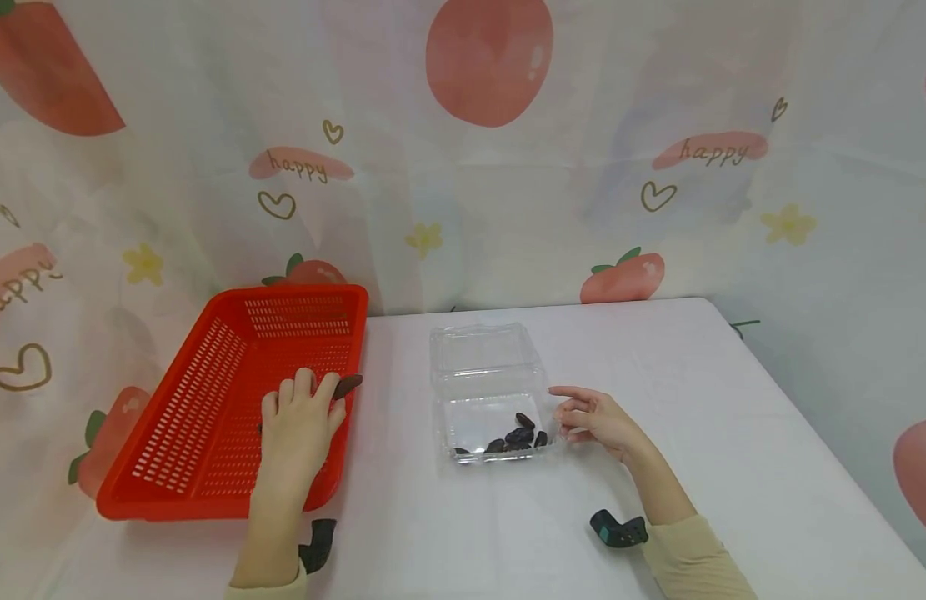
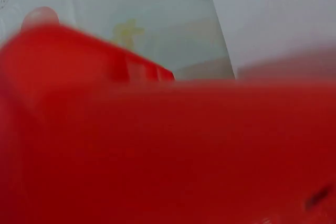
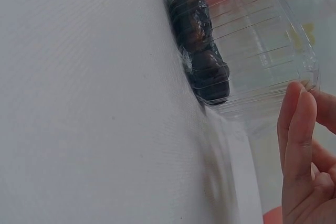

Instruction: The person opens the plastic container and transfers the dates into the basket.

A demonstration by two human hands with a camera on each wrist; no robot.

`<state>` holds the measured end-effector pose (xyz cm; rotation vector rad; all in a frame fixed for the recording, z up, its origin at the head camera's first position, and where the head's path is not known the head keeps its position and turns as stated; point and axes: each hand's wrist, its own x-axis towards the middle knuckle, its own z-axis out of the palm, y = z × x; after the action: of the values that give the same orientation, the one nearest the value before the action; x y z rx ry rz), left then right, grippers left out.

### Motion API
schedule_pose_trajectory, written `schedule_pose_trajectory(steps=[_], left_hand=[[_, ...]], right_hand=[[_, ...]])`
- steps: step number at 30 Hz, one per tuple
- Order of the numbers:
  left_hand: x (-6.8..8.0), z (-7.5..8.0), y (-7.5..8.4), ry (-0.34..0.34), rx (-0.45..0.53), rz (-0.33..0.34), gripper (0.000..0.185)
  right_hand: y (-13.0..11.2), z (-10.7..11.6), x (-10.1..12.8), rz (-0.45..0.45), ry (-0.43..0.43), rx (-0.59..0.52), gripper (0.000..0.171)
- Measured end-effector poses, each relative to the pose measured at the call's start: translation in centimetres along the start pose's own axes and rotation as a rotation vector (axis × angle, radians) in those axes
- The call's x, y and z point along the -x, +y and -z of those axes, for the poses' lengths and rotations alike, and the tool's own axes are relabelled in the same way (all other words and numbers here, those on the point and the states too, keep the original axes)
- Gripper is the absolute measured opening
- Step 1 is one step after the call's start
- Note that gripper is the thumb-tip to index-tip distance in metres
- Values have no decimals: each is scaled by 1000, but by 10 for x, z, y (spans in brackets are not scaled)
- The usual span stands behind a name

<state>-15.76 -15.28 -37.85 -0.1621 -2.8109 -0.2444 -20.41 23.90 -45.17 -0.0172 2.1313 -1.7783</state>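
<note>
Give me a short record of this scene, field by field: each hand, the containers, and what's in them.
left hand: over the red basket, pinching a dark oblong piece at its fingertips
right hand: fingers relaxed, beside the clear box's right wall; contact cannot be told
red basket: slotted plastic, on the table's left side
clear box: transparent plastic, lid open toward the back
box contents: several dark pieces near the front
table: white cloth
backdrop: curtain with printed fruit
</note>
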Motion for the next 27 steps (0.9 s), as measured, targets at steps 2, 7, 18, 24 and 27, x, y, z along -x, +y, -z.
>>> schedule_pose_trajectory(steps=[2, 7, 18, 24, 27], left_hand=[[2, 1, -9, -6, -1, 9, 34], [6, 0, -30, -4, -11, 17, 33], [12, -6, -67, -92, -56, 32, 32], [11, -12, -78, -155, -88, 27, 34], [10, -17, -83, -181, -107, 28, 34]], right_hand=[[1, 0, -1, -4, 3, -2, 55], [1, -1, -2, -16, 16, 4, 54], [0, -1, -1, -5, 8, 28, 54], [0, -1, 0, -5, 6, 16, 56], [-1, -1, 0, -4, 6, 22, 56]])
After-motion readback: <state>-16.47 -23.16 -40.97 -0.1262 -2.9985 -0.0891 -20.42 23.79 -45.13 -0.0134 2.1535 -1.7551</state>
